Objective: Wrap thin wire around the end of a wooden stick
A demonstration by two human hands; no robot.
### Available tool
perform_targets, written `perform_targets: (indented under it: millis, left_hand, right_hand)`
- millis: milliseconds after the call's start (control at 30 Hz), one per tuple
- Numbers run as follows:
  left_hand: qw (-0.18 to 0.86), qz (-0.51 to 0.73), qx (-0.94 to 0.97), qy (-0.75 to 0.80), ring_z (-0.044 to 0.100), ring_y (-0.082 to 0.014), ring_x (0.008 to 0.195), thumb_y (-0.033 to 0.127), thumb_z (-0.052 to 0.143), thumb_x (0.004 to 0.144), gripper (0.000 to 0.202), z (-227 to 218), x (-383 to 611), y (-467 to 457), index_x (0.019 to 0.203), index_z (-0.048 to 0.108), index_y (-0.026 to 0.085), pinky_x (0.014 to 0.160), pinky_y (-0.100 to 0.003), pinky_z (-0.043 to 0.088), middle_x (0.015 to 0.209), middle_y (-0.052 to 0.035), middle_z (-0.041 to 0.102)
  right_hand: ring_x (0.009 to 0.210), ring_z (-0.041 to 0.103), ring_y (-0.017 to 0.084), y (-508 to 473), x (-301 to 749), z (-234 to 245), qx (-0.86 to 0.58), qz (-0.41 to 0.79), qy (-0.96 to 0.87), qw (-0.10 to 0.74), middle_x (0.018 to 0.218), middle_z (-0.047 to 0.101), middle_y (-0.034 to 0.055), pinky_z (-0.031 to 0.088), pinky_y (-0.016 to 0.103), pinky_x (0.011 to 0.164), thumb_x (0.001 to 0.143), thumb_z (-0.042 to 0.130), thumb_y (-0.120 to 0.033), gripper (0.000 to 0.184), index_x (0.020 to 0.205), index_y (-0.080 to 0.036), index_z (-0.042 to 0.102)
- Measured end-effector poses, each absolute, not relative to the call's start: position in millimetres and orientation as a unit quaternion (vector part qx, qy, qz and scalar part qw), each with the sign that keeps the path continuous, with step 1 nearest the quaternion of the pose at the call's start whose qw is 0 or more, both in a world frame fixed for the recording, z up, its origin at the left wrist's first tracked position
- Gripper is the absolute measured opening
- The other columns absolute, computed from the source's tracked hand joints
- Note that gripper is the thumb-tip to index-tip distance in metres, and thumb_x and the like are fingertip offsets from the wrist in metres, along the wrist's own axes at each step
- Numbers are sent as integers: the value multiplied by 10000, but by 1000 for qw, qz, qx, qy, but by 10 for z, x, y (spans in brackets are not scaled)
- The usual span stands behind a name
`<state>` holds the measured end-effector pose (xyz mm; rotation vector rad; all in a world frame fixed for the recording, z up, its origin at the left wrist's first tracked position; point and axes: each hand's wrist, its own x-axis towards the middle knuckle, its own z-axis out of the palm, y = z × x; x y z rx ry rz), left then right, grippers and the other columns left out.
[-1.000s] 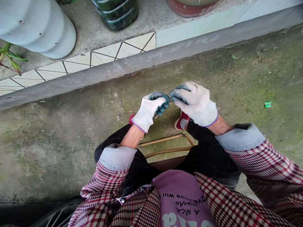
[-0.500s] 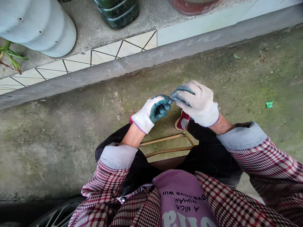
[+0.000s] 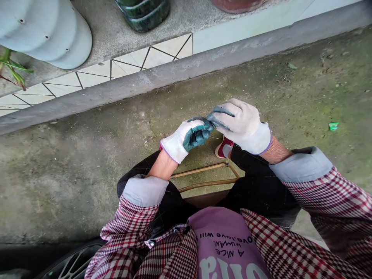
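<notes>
Both gloved hands meet above the knees, fingertips touching. The left hand [image 3: 186, 138] is curled into a loose fist, its coated fingers [image 3: 200, 133] folded inward; the right hand [image 3: 242, 126] pinches thumb and forefinger narrowly against the left fingertips. Whatever lies in the pinch is too small to tell, and no object can be made out between the gloves. The gloves are white knit with dark teal palms, worn below grey cuffs and plaid sleeves [image 3: 325, 201]. Beneath the hands show dark trousers, a red shoe [image 3: 223, 148] on the ground and a thin brown frame [image 3: 207, 176] between the legs. The ground [image 3: 72, 170] is mossy, stained concrete. A grey kerb [image 3: 180, 71] crosses it diagonally near the far edge; beyond lie pale tiles [image 3: 162, 54], a light blue barrel [image 3: 43, 33] at the far left corner, and a dark green container [image 3: 143, 13].
</notes>
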<state>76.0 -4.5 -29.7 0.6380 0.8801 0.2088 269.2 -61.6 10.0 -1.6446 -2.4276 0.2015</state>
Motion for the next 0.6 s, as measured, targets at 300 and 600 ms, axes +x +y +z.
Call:
perform_targets:
  millis: [300,600]
  left_hand:
    - [820,90,344,449,531,-67,500,290,699,737,126,-91,756,-93,704,639,185,460,-185,380,628,12,628]
    - [508,162,696,480,569,-123,643,163,622,778,120,54,828,-180,661,613,188,642,-263,462,677,-2,611]
  right_hand:
    - [974,547,300,-635,2702,92,-544,124,-822,111,1031,687,97,426,450,782,945,519,-234,228,1016,-259,734]
    - [876,622,269,-666,2589,105,-638,215,-723,155,948,704,100,490,421,797,823,586,-241,122,872,-206,692]
